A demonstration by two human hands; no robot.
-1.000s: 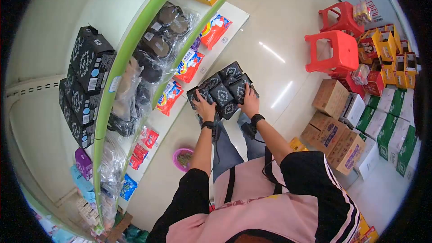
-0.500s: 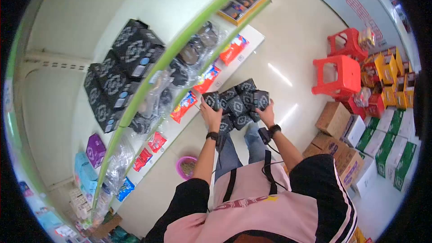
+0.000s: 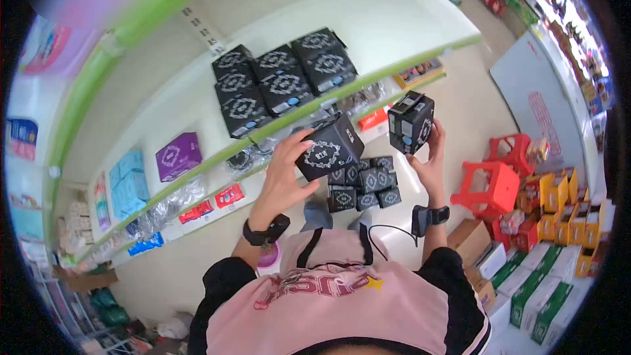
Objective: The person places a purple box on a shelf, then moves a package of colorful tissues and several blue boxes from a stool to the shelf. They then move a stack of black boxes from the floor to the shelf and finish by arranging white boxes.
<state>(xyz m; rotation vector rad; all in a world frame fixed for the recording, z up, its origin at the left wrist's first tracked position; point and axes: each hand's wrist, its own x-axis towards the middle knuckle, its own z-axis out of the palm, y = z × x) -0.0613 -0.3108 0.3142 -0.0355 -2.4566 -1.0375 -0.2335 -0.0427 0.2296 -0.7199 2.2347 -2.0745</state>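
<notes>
My left hand [image 3: 284, 174] grips a black box [image 3: 330, 149] with a white ornamental print, held tilted in front of the shelf edge. In my right hand [image 3: 430, 167] is a second black box [image 3: 411, 122], raised to about the same height, its label side partly showing. Several matching black boxes [image 3: 368, 181] lie piled on the floor below, between the two hands. More black boxes [image 3: 284, 85] stand in rows on the white shelf [image 3: 394, 29]. A purple box [image 3: 179, 156] sits farther left on that shelf.
Light blue packs [image 3: 130, 181] stand left of the purple box. Under the green shelf edge are plastic-wrapped items and red packets [image 3: 229, 195]. Red stools [image 3: 486, 187], cartons [image 3: 542, 289] and a white freezer-like cabinet [image 3: 539, 85] are at right. A pink bowl [image 3: 268, 256] is near my left forearm.
Both hands have risen from the floor pile, each with a black box, up to shelf height. My view has turned toward the shelf, showing more of its surface.
</notes>
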